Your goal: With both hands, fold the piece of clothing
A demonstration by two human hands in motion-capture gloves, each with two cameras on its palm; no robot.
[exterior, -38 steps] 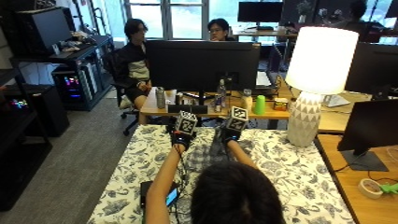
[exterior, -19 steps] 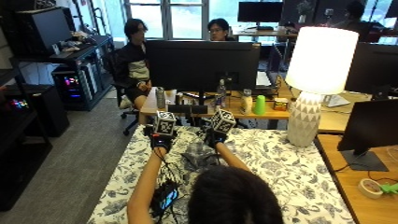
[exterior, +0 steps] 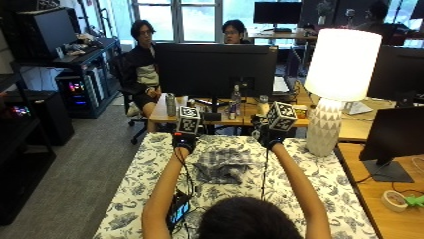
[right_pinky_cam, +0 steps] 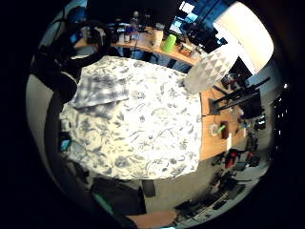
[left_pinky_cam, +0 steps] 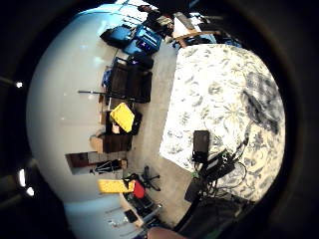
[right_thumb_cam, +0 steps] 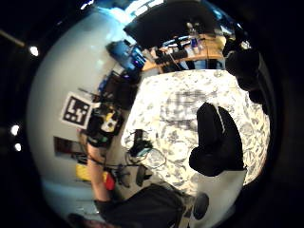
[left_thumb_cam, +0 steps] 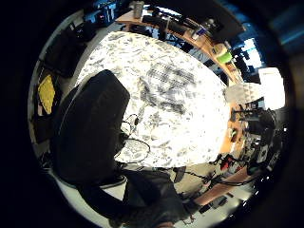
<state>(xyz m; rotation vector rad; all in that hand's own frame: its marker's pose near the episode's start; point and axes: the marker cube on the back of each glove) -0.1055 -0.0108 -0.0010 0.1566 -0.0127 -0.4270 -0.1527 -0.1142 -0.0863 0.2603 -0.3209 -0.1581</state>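
Left hand (exterior: 184, 141), right hand (exterior: 270, 137) — raised, grip unclear, above folded plaid garment (exterior: 222, 164).

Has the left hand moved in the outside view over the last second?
Yes. The left hand has shifted left, away from the right hand, off the plaid garment, judged against the monitor.

I see my operator's left hand (exterior: 183, 142) and right hand (exterior: 271, 139) each in a black glove that covers the hand up to the wrist. Both forearms are bare from the glove cuffs back, with no sleeve showing on either arm. The head (exterior: 246, 219) at the bottom of the outside view has short, dark hair, seen from above and behind.
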